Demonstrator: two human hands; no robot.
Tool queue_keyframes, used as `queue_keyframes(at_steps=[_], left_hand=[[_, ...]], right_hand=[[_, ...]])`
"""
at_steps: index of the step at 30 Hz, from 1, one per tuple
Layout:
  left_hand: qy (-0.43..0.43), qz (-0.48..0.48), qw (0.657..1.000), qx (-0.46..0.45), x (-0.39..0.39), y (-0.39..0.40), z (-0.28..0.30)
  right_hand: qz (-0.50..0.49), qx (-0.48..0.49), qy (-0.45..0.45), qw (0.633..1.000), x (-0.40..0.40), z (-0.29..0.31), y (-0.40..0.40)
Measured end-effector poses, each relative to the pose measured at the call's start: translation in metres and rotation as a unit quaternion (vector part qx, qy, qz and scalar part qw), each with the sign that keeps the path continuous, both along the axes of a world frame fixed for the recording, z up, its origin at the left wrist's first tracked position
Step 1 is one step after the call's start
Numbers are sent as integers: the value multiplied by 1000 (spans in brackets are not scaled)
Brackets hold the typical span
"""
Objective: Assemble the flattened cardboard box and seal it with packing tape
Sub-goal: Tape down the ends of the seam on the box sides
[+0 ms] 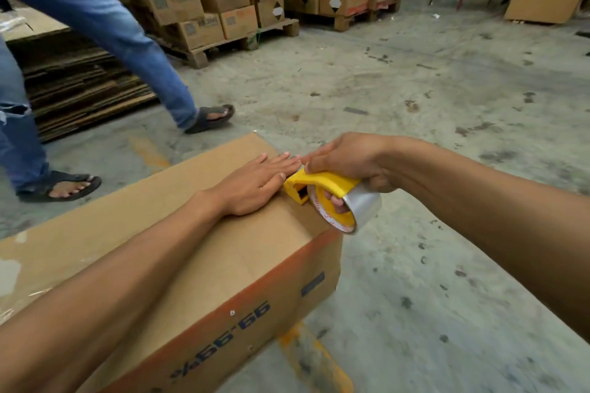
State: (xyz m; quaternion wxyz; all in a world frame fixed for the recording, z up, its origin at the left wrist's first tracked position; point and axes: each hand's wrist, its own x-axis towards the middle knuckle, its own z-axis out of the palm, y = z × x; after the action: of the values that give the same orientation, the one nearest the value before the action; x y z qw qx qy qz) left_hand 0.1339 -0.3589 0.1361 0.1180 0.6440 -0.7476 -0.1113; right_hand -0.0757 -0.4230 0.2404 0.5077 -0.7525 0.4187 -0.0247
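The cardboard box [178, 233] sits on the concrete floor [415, 105], near and left in view. The left hand [255, 183] lies flat on its top, fingers spread, grasping nothing. The right hand [348, 163] is clenched around a yellow tape dispenser [322, 190] at the box's right edge; any tape already laid is hard to make out.

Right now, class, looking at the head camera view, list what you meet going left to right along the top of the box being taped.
Left hand lying flat on the cardboard box → yellow tape dispenser at the box's edge → right hand gripping it → roll of packing tape.
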Motion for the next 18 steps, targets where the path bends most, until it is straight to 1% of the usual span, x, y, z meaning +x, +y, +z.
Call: queue_keyframes(at_steps=[2, 3, 4, 7, 8, 9, 11, 12, 15, 16, 18], left_hand=[[3, 3, 1000, 6, 3, 1, 0], [-4, 6, 1000, 13, 6, 0, 1], [-17, 6, 1000, 19, 8, -2, 2], [-57, -6, 997, 45, 10, -4, 7], [-61, -6, 997, 50, 9, -3, 7], [-63, -3, 997, 49, 8, -3, 8], [-65, 4, 997, 45, 6, -4, 9], [-65, 11, 997, 47, 4, -4, 11], [-39, 28, 998, 37, -9, -3, 14], [-28, 14, 999, 30, -18, 1, 14], [-6, -30, 999, 24, -38, 9, 12]], right_hand=[[-11, 69, -25, 997, -4, -2, 4], [-15, 85, -39, 995, -5, -3, 4], [-16, 71, -43, 996, -7, -4, 6], [9, -12, -31, 999, -25, -4, 10], [11, -15, -26, 999, -35, -2, 15], [4, 16, -34, 999, -47, -4, 18], [-31, 121, -72, 990, -68, -5, 30], [-43, 141, -89, 985, -74, -6, 35], [-52, 92, -90, 990, -75, -12, 32], [-51, 86, -90, 991, -73, -13, 32], [-50, 110, -111, 986, -71, -14, 30]])
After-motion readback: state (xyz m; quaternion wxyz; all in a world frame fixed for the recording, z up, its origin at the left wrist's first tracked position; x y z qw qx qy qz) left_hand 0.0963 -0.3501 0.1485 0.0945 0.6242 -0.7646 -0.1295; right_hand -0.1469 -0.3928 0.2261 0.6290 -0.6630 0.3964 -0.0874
